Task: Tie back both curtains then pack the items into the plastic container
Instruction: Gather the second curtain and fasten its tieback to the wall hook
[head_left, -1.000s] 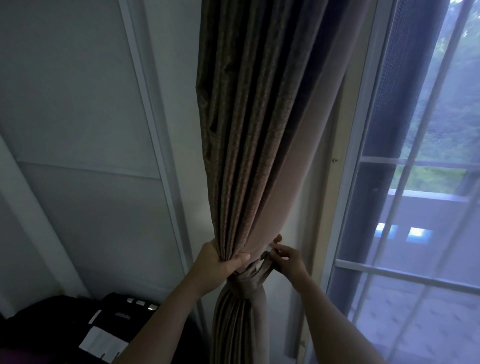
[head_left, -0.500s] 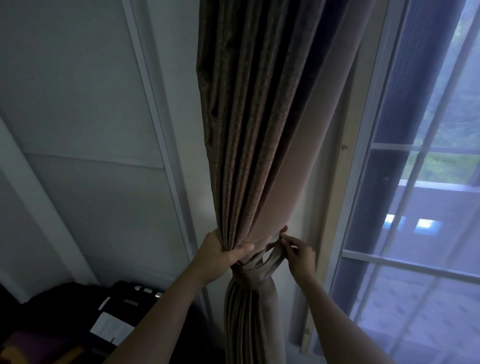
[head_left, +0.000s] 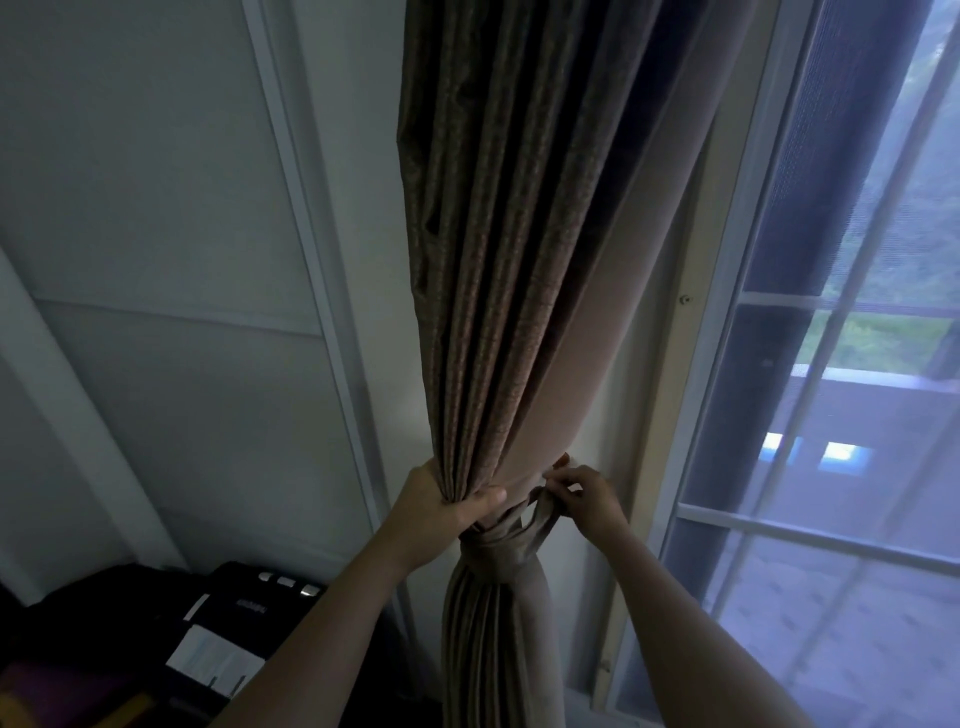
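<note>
1. The long brown pleated fabric curtain (head_left: 498, 260) fills the centre of the frame from the top edge to the bottom; its top and hem are both cut off, and dim light blurs its woven pattern.
2. The white-framed glass window (head_left: 810, 519) runs down the right side, cut off by the right edge; the view outside is hazy green and blue.
3. The pale panelled wall (head_left: 156, 260) takes up the left of the frame.
4. A black case-like object (head_left: 228, 623) sits at lower left, partly cut off and mostly lost in shadow. A white paper label on it and a small line of light lettering are too blurred to read.
5. The left hand (head_left: 441, 506), at lower centre, has its fingers closed around the gathered curtain pleats, thumb pressed across the front.
6. The right hand (head_left: 587, 493), just right of the curtain, pinches the upper loop of the tie-back; its fingertips are partly hidden by the fabric.
7. The brown fabric tie-back band (head_left: 498, 540) wraps the curtain just below both hands; its far side is hidden.
</note>
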